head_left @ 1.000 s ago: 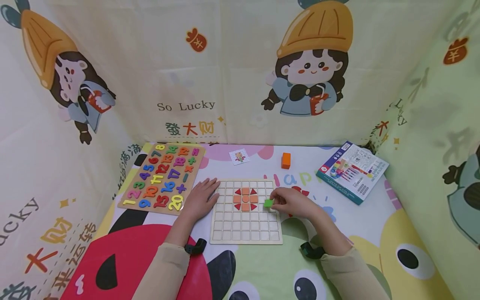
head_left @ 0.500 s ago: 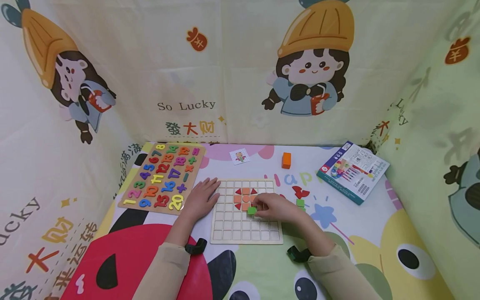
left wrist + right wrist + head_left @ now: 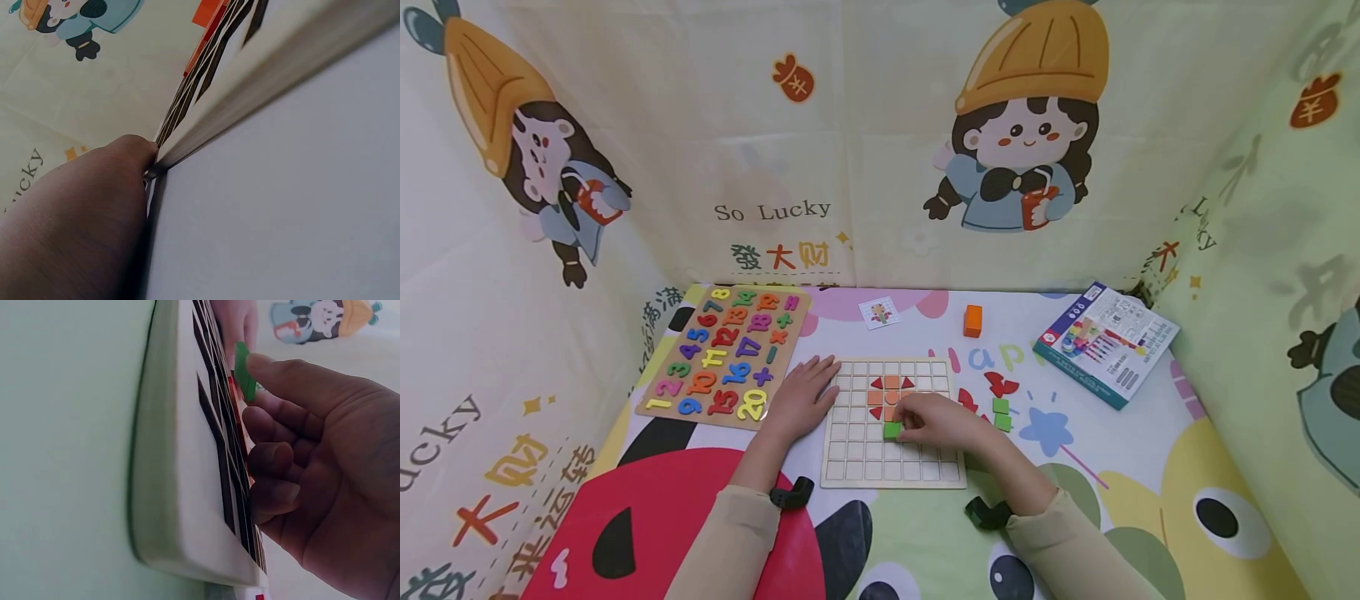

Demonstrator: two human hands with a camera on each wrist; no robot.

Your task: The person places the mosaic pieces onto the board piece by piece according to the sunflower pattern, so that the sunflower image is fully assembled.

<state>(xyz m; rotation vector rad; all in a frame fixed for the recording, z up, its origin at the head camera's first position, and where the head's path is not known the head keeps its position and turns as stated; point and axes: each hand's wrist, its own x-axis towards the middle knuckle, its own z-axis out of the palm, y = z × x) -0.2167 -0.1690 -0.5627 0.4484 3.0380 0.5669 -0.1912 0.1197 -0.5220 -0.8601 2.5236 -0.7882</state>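
Observation:
My right hand [image 3: 934, 421] pinches a small green square tile [image 3: 892, 431] between thumb and fingers, low over the pale wooden grid board [image 3: 865, 477]. In the right wrist view the thumb presses one face of the green tile, which stands tilted above the board's slats. The tile is just below a cross of orange square tiles [image 3: 891, 382] with red triangles [image 3: 876, 412] at its corners; the hand covers part of this pattern. My left hand [image 3: 805, 393] lies flat with straight fingers along the board's upper left edge, its thumb [image 3: 128, 150] against the side.
Right of the board lie green tiles [image 3: 1002, 406] and red pieces [image 3: 1000, 383]. A number puzzle board [image 3: 647, 400] is at the left. Behind are a picture card [image 3: 878, 313], an orange block [image 3: 972, 321] and a flat box [image 3: 1105, 343]. Printed cloth walls enclose the table.
My right hand has carried the green tile leftward from the board's right edge to below the orange cross, uncovering the loose green tiles at right. The left hand has stayed still.

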